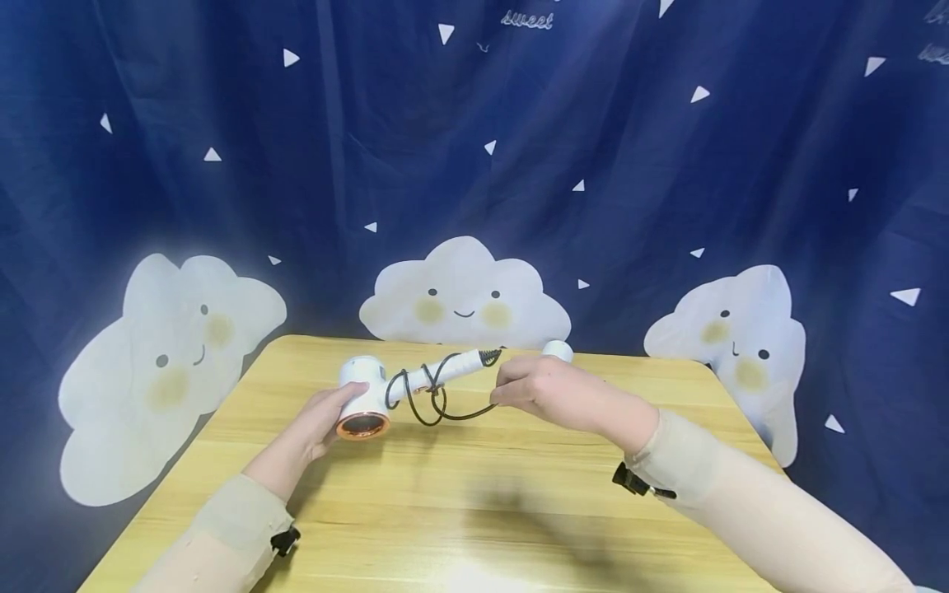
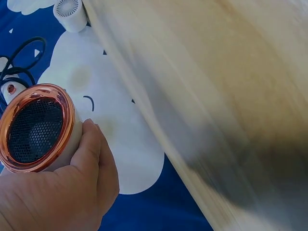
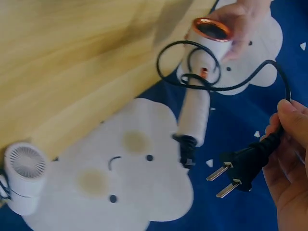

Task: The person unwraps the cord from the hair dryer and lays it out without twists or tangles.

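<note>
A white hair dryer (image 1: pixel 363 397) with a copper-coloured ring round its mesh end is held by its barrel in my left hand (image 1: pixel 324 418). In the left wrist view, the thumb and fingers of that hand (image 2: pixel 91 163) wrap the barrel behind the copper ring (image 2: pixel 62 103). The dryer's handle (image 1: pixel 463 365) points right, with its black cord (image 1: pixel 428 422) looped loosely around it. My right hand (image 1: pixel 552 391) pinches the cord near its end. A black two-pin plug (image 3: pixel 250 161) hangs just below those fingers in the right wrist view, its metal pins bare.
A small white cylinder with a slotted round top (image 3: pixel 27 166) stands near the table's far edge, beyond my right hand. The light wooden table (image 1: pixel 415 511) lies beneath both hands. Behind it hangs a dark blue curtain (image 1: pixel 415 123) printed with clouds and triangles.
</note>
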### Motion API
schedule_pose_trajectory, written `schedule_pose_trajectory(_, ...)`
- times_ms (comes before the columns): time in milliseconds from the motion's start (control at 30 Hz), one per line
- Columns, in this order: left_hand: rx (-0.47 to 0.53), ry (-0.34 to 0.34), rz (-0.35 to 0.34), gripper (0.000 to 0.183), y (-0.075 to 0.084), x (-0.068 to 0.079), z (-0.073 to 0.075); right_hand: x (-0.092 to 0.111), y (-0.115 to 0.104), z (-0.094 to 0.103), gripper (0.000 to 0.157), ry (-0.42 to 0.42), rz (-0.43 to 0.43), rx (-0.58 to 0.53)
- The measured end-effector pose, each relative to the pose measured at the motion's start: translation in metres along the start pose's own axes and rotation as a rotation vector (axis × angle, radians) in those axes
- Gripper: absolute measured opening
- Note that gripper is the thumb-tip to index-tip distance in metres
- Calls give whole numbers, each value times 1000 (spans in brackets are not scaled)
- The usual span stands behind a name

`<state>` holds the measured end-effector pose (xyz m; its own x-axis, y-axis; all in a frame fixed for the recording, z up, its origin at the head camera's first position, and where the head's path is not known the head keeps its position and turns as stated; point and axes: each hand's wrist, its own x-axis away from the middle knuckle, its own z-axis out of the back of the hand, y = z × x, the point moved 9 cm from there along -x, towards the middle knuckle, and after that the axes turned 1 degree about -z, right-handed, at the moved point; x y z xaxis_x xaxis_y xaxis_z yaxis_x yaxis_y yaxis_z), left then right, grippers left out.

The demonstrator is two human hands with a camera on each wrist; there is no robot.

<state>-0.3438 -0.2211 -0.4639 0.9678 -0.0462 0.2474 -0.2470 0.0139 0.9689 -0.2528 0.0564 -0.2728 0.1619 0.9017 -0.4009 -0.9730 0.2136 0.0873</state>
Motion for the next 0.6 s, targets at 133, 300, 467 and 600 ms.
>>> schedule_pose_trajectory(133,-3,3,7,58,0,1,0,-14,-7,12,13,32,33,-7)
schedule_pose_trajectory(300,0,1,16,60,-1,1,-2,-31,-19,29,14,54,64,-11)
schedule_pose_trajectory(467,-11,9,17,63,1,-1,-1,-49,-23,42,14,72,84,-10)
schedule_pose_trajectory(600,-21,10,22,63,3,1,-1,-61,-21,48,13,91,111,-2)
